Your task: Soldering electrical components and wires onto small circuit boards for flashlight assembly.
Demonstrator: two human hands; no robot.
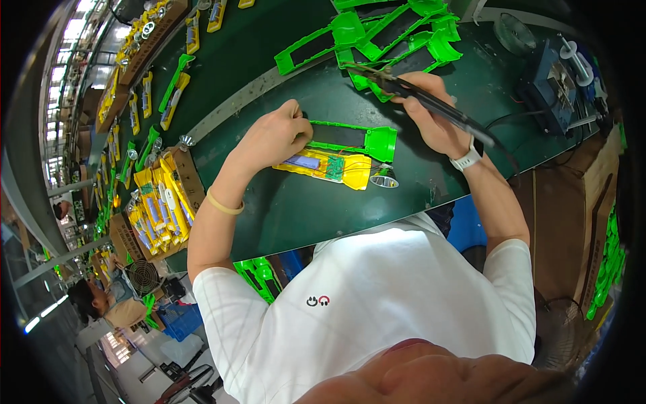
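Casing point(351, 172), yellow; crosswise; flare point(361, 174) rightward

Near tabletop point(289, 219): bare strip between yellow casing point(355, 174) and shirt point(404, 289); passable to a hand;
Middle gap: narrow, between green casing point(381, 143) and right hand point(434, 116); black tool point(447, 113) slants across its far end;
Far side: heaped green frames point(347, 30) bar the way;
Right side: blue device point(544, 91) and dark cable point(506, 119) obstruct;
Left side: brown carton point(191, 176) obstructs.

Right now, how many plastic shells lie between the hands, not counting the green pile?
2: a green shell and, beside it, nearer the body, a yellow shell. The left hand might hide another.
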